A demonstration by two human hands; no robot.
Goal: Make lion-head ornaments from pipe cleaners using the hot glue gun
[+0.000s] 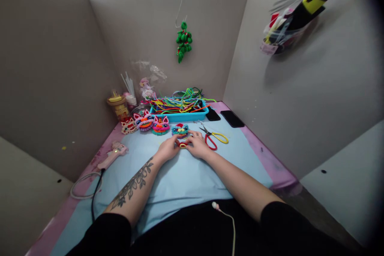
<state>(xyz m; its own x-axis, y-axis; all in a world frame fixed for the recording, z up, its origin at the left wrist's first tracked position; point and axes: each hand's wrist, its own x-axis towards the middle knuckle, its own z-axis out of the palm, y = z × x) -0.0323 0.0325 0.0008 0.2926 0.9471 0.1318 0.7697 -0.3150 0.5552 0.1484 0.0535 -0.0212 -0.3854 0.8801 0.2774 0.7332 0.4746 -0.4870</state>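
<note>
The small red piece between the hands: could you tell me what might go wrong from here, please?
The scissors lie right beside the right hand; a sideways move could catch their blades. The red piece is tiny and pinched with the left hand, so it might slip. The glue gun cord trails off the table edge and could snag.

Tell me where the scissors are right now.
In the head view, the scissors lie on the blue mat just right of the right hand, in front of the blue tray of pipe cleaners.
</note>
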